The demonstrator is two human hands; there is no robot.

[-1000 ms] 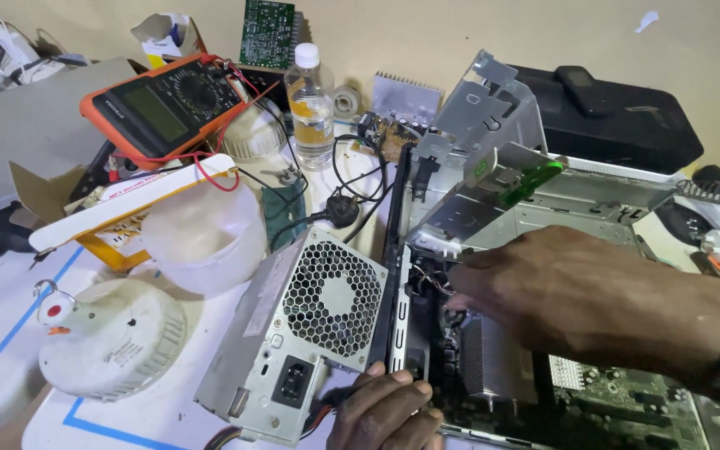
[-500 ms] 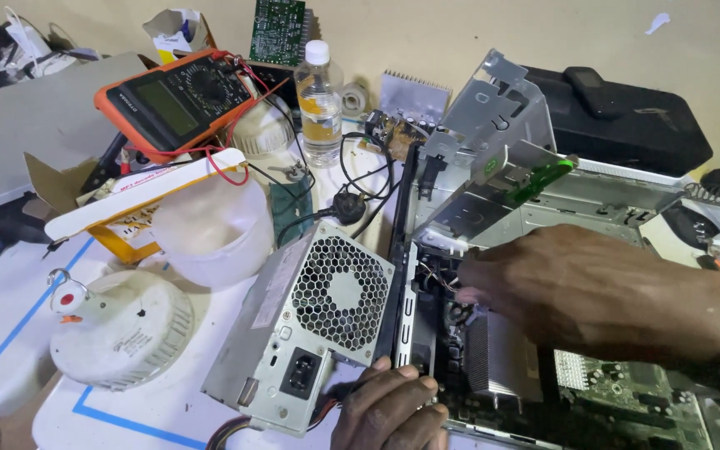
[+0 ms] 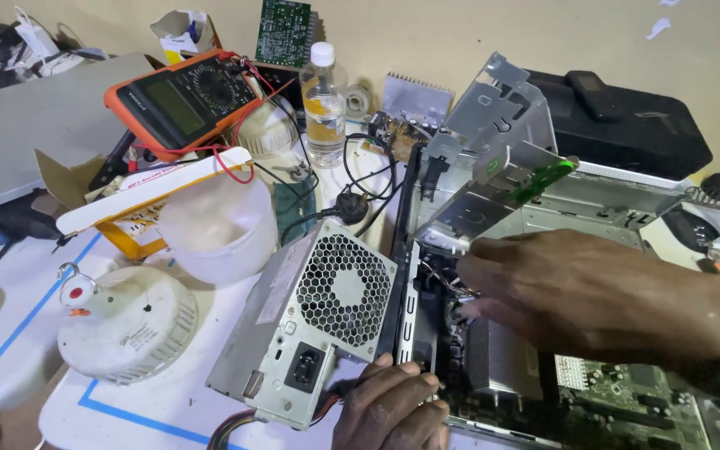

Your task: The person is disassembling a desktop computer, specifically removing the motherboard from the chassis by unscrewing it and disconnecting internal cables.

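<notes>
My right hand (image 3: 593,292) reaches into the open computer case (image 3: 543,217) on the table (image 3: 168,400), fingers loosely spread over the cables beside the heatsink (image 3: 502,367); whether they pinch anything I cannot tell. My left hand (image 3: 393,408) grips the case's front edge, fingers curled. The power supply (image 3: 310,317) lies just beside the case, touching it.

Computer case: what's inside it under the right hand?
Inside the computer case: a finned heatsink, wires and green circuit board. The right hand covers whatever lies beneath it.
</notes>
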